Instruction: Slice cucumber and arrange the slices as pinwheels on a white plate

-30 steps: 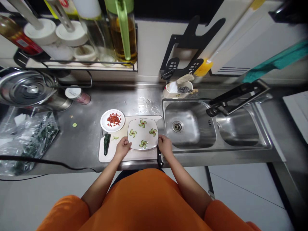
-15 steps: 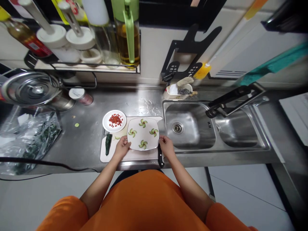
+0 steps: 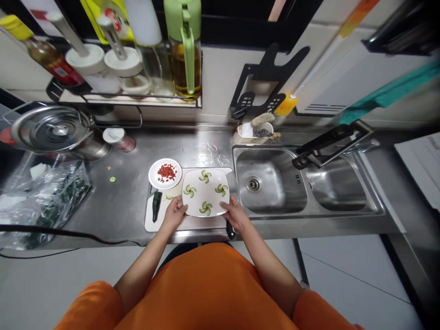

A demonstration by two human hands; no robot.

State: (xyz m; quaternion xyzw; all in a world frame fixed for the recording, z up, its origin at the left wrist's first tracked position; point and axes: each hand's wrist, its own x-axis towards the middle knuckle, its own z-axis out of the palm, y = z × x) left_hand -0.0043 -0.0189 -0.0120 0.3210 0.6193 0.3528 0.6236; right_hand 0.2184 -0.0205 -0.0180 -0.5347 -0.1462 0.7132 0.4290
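Note:
A white squarish plate (image 3: 205,192) with a thin dark rim is held between my hands over the cutting board (image 3: 192,223). On it lie several pinwheels of green cucumber slices (image 3: 206,208) with red centres. My left hand (image 3: 176,211) grips the plate's lower left edge, thumb on top. My right hand (image 3: 236,213) grips its lower right edge, the thumb over the rim. Beneath the right hand shows a black knife handle (image 3: 230,230); its blade is hidden. Left of the plate are a cucumber piece (image 3: 156,206) and a small white plate (image 3: 153,179) of chopped red bits.
A double steel sink (image 3: 275,192) with a dark faucet (image 3: 326,142) lies to the right. At the left are a lidded pot (image 3: 58,133), a jar (image 3: 119,139) and a plastic bag of greens (image 3: 51,197). A black cable (image 3: 79,233) crosses the counter's front left.
My right thumb has come over the plate's rim at the lower right. The plate stays above the board between both hands. The camera view has shifted slightly.

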